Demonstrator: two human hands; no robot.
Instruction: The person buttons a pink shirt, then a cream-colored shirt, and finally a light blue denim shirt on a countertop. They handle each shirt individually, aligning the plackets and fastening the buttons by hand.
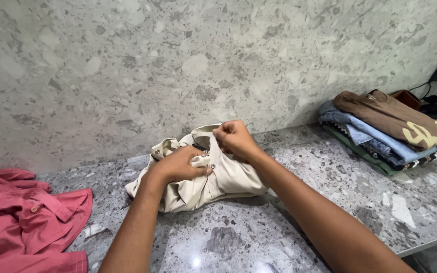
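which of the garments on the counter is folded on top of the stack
The brown garment with the pale print tops the folded stack at the right. The beige shirt lies crumpled under both hands, and the red shirt lies loose at the left.

No packages, labels, signs or screens show here; only clothing lies on the speckled grey stone table.

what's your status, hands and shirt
Left hand and right hand both pinching the cream shirt at its snaps. Shirt bunched on the counter. Nothing in the way.
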